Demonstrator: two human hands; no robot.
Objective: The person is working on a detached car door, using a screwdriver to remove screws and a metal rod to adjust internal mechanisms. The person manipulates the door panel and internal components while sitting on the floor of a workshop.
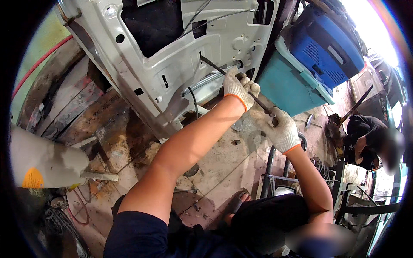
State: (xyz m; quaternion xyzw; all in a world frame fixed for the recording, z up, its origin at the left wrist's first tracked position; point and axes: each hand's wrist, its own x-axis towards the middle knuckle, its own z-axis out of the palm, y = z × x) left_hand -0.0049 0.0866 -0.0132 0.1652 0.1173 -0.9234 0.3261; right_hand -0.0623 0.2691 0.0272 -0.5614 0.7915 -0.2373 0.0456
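A dark metal rod [259, 102] slants from the inner side of a bare, light grey vehicle door panel [172, 71] down to the right. My left hand [241, 88], in a white knit glove with an orange cuff, is closed around the rod's middle. Lower right, my right hand [279, 129], gloved alike, is closed at the rod's near end, where a rounded metal tip shows. At its far end the rod reaches a small slot in the panel; whether it enters the slot I cannot tell. Black cables [219, 18] run across the panel's upper openings.
A teal bin [282, 79] with a blue plastic case [325, 47] on top stands right of the panel. A grey cylinder [49, 159] lies at left. Metal tubing [270, 167] stands by my right forearm. Another person [365, 139] in dark clothes is at far right.
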